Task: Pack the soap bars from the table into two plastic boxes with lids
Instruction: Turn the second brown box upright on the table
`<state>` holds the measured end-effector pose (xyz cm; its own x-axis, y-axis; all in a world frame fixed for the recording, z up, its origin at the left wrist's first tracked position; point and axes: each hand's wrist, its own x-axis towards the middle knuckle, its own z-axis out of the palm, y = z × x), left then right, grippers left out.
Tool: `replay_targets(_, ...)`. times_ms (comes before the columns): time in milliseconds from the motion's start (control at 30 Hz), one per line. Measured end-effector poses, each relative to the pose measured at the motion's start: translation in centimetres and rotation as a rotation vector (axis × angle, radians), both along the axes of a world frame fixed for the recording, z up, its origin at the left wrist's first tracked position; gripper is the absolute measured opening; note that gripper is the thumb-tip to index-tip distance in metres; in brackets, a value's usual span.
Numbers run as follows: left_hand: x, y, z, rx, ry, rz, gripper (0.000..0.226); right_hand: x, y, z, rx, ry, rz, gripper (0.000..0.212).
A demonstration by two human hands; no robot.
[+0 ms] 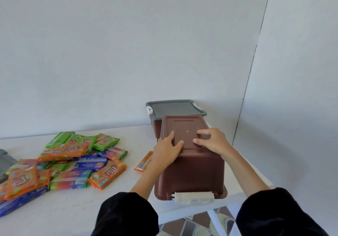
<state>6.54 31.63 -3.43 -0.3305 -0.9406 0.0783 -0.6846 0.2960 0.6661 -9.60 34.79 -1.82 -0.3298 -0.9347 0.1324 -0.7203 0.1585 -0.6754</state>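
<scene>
Soap bars [69, 155] lie heaped on the table [73, 208], at 9 o'clock from the base-up brown box [192, 171]. The left hand [168, 149] and right hand [214, 140] rest on it, fingers apart, clasping nothing. A grey-lidded box [175, 107] stands at its 12 o'clock.

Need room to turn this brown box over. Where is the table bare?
Bare: the table strip along the wall between the soap pile and the grey-lidded box, and the front edge near the pile. Crowded: the left side, and the gap holding the lone orange bar beside the brown box.
</scene>
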Motion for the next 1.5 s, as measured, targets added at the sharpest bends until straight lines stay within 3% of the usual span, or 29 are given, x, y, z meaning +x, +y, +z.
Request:
replay_targets(300, -6.2, -0.5, -3.6, 0.107, -0.041, -0.038, 0.062, -5.8, 0.0, -3.2, 0.063, -0.045, -0.019, 0.051)
replay_targets(733, -8.2, -1.0, -5.2, 0.119, -0.064, 0.037, 0.062, -7.7, -1.9, -4.9, 0.062, -0.039, 0.004, 0.051)
replay_targets(800, -14.0, 2.5, -4.2, 0.14, -0.006, 0.212, 0.061, -13.4, -1.0, -4.1, 0.126, 0.015, 0.186, 0.051)
replay_targets(833, -13.9, 2.3, -4.3, 0.129, -0.009, 0.231, 0.06, -13.0, -1.2, -4.3, 0.123, 0.059, 0.177, 0.051)
replay_targets(933, -12.5, 1.3, -5.1, -0.057, -0.287, 0.273, 0.058, -10.8, -0.4, -5.7, 0.087, 0.293, 0.088, 0.052)
replay_targets(1033, -12.1, -0.5, -4.3, -0.256, -0.432, 0.083, 0.053, -9.9, 0.6, -7.2, 0.034, 0.411, 0.013, 0.051)
replay_targets(1167, -11.5, -2.8, -3.6, -0.134, -0.509, -0.198, 0.049, -10.6, 0.3, -7.3, -0.025, 0.425, 0.037, 0.048)
replay_targets(1500, -14.5, 1.1, -4.8, -0.156, -0.492, -0.017, 0.054, -15.5, -3.6, -6.0, -0.056, 0.471, 0.303, 0.038)
